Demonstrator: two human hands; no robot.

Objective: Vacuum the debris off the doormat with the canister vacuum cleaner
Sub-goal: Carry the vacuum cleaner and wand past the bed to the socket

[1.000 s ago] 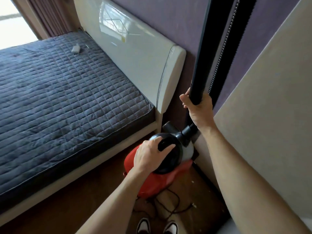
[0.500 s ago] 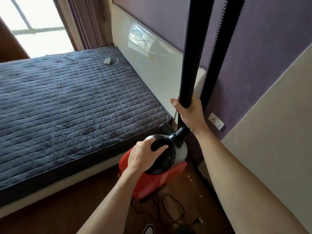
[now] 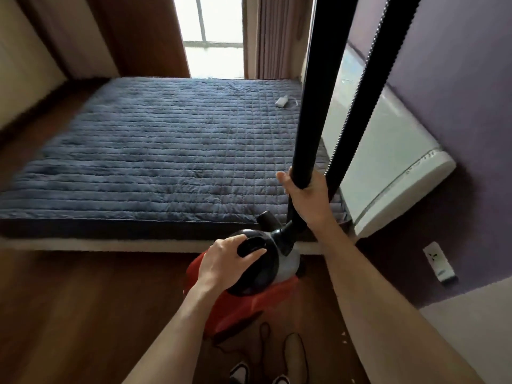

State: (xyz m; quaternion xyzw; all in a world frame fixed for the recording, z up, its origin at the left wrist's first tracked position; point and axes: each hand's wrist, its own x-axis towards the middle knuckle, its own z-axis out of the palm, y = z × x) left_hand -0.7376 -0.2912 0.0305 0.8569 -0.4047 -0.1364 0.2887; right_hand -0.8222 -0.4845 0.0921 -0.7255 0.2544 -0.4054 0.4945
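My left fingers (image 3: 231,245) gripped the handle (image 3: 250,244) of the canister vacuum (image 3: 249,303) beside the bed (image 3: 166,151), right fingers (image 3: 284,178) clasping its wand (image 3: 313,106); a level, steady carry seemed wisest.

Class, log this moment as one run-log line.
stage: holding vacuum by bed | left hand: grips canister handle | right hand: grips black wand | doormat: not in view

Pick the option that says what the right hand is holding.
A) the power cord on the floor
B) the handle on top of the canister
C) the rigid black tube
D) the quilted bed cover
C: the right hand is wrapped round the black tube that rises out of the frame, while the left hand grips the handle on top of the canister vacuum.
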